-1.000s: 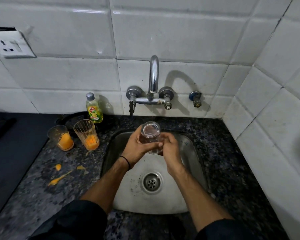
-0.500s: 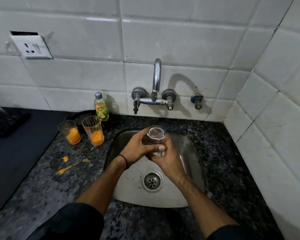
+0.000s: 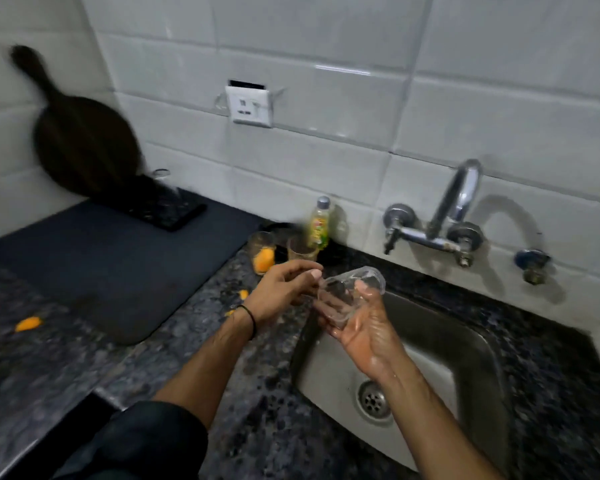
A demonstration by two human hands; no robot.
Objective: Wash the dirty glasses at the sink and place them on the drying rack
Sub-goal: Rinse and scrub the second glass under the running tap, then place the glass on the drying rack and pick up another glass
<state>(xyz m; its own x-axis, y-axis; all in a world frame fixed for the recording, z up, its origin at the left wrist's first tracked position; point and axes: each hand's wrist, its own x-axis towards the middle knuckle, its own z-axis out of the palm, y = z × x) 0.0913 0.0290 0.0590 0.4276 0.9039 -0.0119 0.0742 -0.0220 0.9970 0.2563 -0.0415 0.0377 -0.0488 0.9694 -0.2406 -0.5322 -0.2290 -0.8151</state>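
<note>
A white tiled wall (image 3: 361, 46) is seen across the top, with a speckled dark stone counter (image 3: 222, 393) below it. A dark mat (image 3: 118, 271) is laid on the counter at 9 o'clock from the steel sink (image 3: 465, 358). No water or dishes are seen in the basin. A round dark board (image 3: 84, 150) with a handle is leaned on the wall at 10 o'clock. A black rack (image 3: 174, 216) lies blurred at its foot, and what it holds cannot be made out. A chrome tap (image 3: 461, 199) is mounted at 12 o'clock above the sink.

The wet right hand (image 3: 364, 334) is turned palm up over the sink's 9 o'clock edge. The clear glass (image 3: 347, 292) is lain on its side across it, with nothing seen inside, and the thumb is pressed on the wall of the glass. The left hand (image 3: 278, 289) is held with curled fingers at the mouth of the glass. Whether the rim is pinched cannot be told.

A soap bottle (image 3: 318, 226) with yellow-green liquid stands at 11 o'clock of the hands. Two dirty glasses are set just before it. Orange pulp is held low in the left glass (image 3: 262, 252). The contents of the second glass (image 3: 300, 251) are blurred. Orange spills (image 3: 28, 323) are scattered on the counter at 9 o'clock.
</note>
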